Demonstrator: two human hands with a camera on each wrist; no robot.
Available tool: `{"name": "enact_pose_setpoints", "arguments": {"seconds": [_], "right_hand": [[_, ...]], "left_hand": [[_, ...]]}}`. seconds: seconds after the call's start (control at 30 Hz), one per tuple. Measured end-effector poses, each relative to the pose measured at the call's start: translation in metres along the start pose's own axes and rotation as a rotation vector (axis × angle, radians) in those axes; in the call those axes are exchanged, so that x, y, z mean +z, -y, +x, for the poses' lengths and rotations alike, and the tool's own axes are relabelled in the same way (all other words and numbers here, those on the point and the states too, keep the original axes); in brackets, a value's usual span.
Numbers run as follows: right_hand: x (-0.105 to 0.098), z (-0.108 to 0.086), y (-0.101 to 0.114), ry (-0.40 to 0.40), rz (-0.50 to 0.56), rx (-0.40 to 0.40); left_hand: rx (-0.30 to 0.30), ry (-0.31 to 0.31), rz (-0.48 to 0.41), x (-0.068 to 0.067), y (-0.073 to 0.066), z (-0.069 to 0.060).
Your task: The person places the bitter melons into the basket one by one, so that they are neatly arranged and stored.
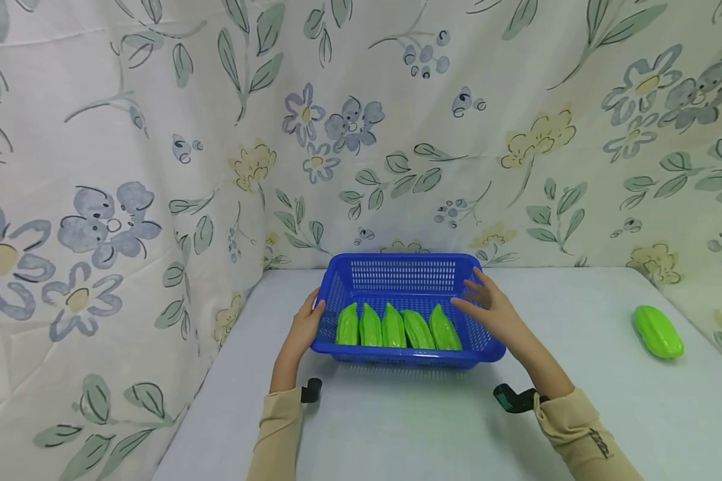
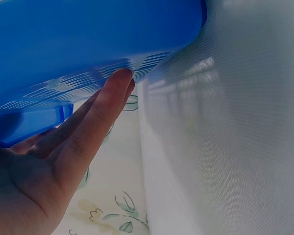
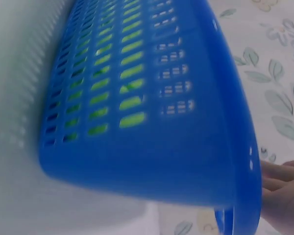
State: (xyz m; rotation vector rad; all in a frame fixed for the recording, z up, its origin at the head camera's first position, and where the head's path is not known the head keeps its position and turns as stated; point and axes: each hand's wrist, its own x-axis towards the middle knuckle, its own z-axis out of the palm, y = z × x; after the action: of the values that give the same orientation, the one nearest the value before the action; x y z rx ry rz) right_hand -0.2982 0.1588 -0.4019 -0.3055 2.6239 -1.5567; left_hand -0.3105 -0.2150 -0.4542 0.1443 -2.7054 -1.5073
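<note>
A blue plastic basket (image 1: 409, 357) with slotted walls sits on the table. Several bright green ridged vegetables, perhaps bitter melons (image 1: 394, 327), lie side by side in it. At the basket's left side is my left hand (image 1: 303, 325); its rather straight fingers touch the outside below the rim, as the left wrist view shows. Over the right rim my right hand (image 1: 495, 310) spreads its fingers and thumb, holding nothing. The right wrist view has the basket's outer wall (image 3: 186, 147) close up, with part of the right hand (image 3: 284, 196) beyond the rim.
A single green ridged vegetable (image 1: 658, 332) lies on the white table (image 1: 577, 321) far to the right. Behind and to the left hangs a floral curtain (image 1: 361, 200), close to the basket's back. A dark wrist device (image 1: 514, 399) sits by the right cuff.
</note>
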Motion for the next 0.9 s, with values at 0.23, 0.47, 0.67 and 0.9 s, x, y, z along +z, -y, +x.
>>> {"name": "enact_pose_setpoints", "arguments": {"seconds": [0.23,0.47,0.67,0.9], "right_hand": [[-0.012,-0.007,-0.004,-0.075,0.010,-0.014],[-0.024,-0.013,-0.014,-0.102,0.004,-0.019],[-0.039,-0.016,-0.024,-0.133,-0.030,-0.022],[-0.059,-0.019,-0.038,-0.160,-0.068,-0.016]], "left_hand": [[-0.012,0.000,-0.003,0.000,0.000,0.000],[-0.012,0.001,-0.004,0.000,0.001,0.000],[-0.006,0.000,-0.012,0.001,0.003,0.001],[-0.005,-0.009,-0.011,0.001,0.004,0.002]]}}
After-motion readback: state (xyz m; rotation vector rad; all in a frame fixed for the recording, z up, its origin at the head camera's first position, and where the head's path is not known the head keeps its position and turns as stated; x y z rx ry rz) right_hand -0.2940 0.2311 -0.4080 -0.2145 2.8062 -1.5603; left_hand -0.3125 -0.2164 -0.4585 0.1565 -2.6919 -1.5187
